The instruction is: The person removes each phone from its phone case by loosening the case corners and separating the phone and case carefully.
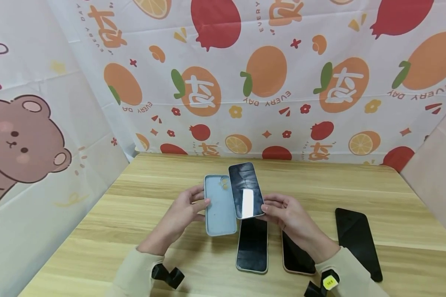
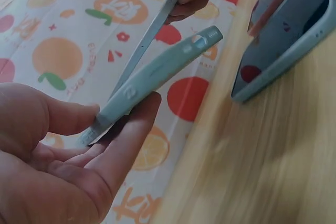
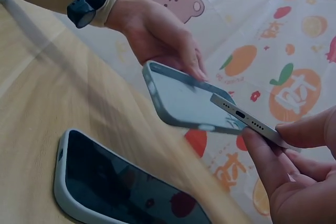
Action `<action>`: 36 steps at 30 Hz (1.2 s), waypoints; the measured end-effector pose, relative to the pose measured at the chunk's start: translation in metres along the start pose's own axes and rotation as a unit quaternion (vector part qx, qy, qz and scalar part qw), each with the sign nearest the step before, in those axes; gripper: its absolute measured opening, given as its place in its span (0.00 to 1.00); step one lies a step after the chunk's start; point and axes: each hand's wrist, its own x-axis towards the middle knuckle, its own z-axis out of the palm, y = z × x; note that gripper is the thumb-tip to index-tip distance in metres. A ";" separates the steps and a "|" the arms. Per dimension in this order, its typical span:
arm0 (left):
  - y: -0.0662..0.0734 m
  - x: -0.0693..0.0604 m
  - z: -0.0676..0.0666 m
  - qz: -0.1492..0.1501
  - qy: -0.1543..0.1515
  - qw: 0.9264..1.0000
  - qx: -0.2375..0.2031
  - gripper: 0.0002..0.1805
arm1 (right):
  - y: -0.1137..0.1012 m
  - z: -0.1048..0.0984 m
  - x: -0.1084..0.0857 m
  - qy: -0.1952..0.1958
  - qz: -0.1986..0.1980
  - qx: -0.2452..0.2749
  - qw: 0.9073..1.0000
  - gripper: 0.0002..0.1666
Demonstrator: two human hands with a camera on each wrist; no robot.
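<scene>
My left hand (image 1: 183, 212) grips a light blue phone case (image 1: 219, 214) by its left edge, thumb on the inner side and fingers behind. The case's hollow inside faces up toward me, with its camera cutout at the top right. A bare smartphone (image 1: 243, 183) with a dark, glossy screen is pinched at its lower right edge by my right hand (image 1: 291, 212). It tilts slightly and overlaps the case's upper right edge in the head view. In the right wrist view, the phone's port end (image 3: 241, 114) points toward the camera. Both things are held above the table.
Below the held phone lies a phone in a pale case (image 1: 252, 247). A phone with a pinkish-brown edge (image 1: 297, 255) lies partly under my right forearm. Farther right is a black phone (image 1: 358, 241). The wooden table (image 1: 152, 177) meets a fruit-print cloth (image 1: 223, 115) at the back.
</scene>
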 end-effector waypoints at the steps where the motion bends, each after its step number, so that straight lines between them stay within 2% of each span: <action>1: -0.001 -0.001 -0.003 -0.001 0.002 1.000 0.002 0.28 | 0.001 0.000 0.002 0.001 0.001 0.007 1.000 0.31; 5: -0.007 -0.004 -0.012 -0.008 0.016 1.000 0.018 0.27 | 0.003 0.001 0.013 0.014 0.014 0.035 0.999 0.31; 10: -0.016 -0.007 -0.017 -0.021 0.024 0.999 0.044 0.26 | 0.007 0.002 0.028 0.050 0.038 0.030 0.998 0.28; 20: -0.027 -0.008 -0.016 -0.029 0.010 0.998 0.057 0.25 | 0.019 0.002 0.063 0.081 0.049 0.031 0.995 0.26; 26: -0.031 -0.009 -0.014 -0.039 0.030 0.996 0.079 0.26 | 0.026 0.001 0.079 0.089 0.036 0.033 0.995 0.26; 30: -0.035 -0.008 -0.012 -0.049 0.059 0.988 0.136 0.28 | 0.031 -0.001 0.084 0.102 0.042 0.022 0.994 0.25; 34: -0.036 -0.006 -0.012 -0.052 0.078 0.973 0.210 0.31 | 0.034 -0.003 0.088 0.108 0.050 0.001 0.993 0.25; 36: -0.035 -0.006 -0.012 -0.041 0.083 0.964 0.247 0.32 | 0.034 -0.003 0.089 0.101 0.057 -0.015 0.993 0.25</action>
